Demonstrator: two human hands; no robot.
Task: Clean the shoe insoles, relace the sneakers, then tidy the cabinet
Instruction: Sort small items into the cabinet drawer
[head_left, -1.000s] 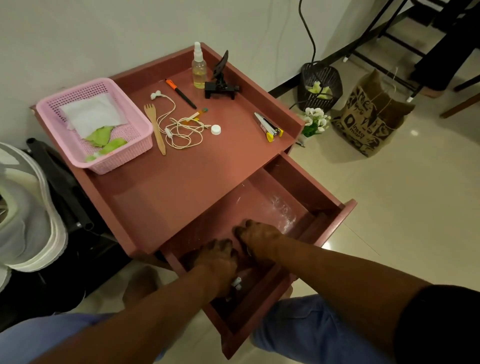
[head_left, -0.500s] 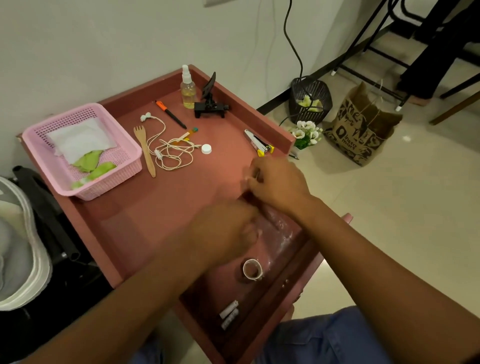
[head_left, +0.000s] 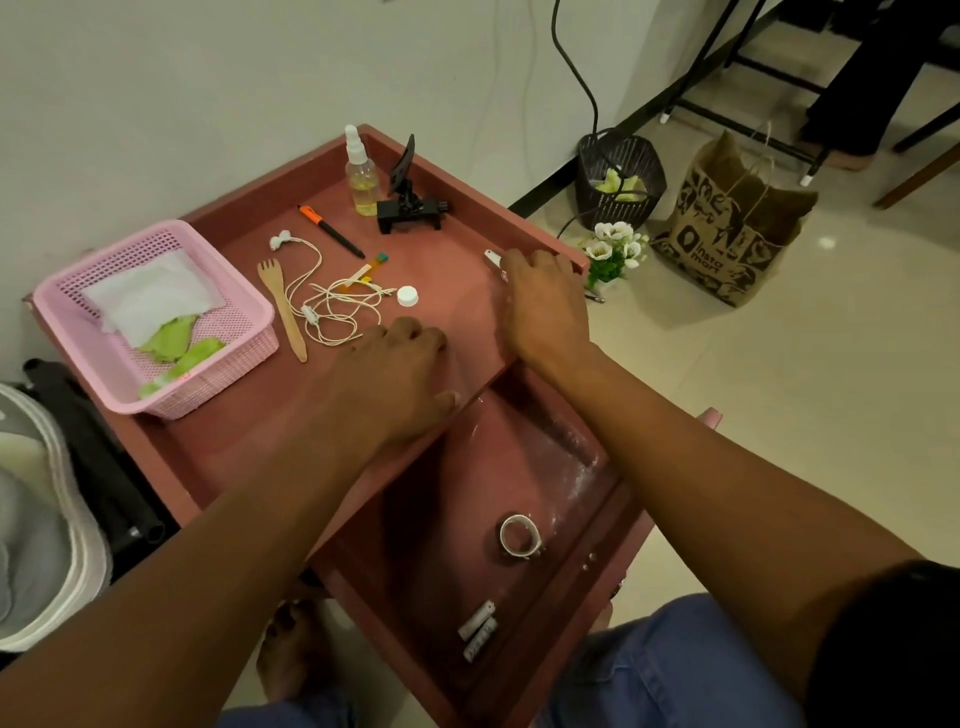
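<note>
While seated at the open drawer (head_left: 524, 467) of the reddish cabinet (head_left: 218, 457), tidying looks like the step in hand. Nearest, on the drawer floor: two small batteries (head_left: 479, 630), then a roll of tape (head_left: 520, 536), with pale dust toward the back. Above the drawer, left hand (head_left: 395, 374) palm down on the cabinet top, fingers bent at the knuckles and holding nothing that shows (thumb at the front edge). Right hand (head_left: 545, 301) reaching to the right rim, fingers curling over a stapler (head_left: 492, 260) mostly hidden beneath; whether actually gripped, cannot tell. Next move, probably: lift the stapler clear of the rim and carry it down into the drawer, then gather the loose bits. Farther back: white cap (head_left: 407, 296), tangled earphones (head_left: 332, 306), wooden fork (head_left: 283, 306), pink basket (head_left: 156, 317) with cloth and green scraps, pen (head_left: 330, 230), spray bottle (head_left: 360, 174), black phone clamp (head_left: 410, 205). White sneaker (head_left: 41, 519) at far left. Beyond, tiled floor, artificial flowers (head_left: 615, 247), black mesh bin (head_left: 621, 182), paper bag (head_left: 727, 228).
</note>
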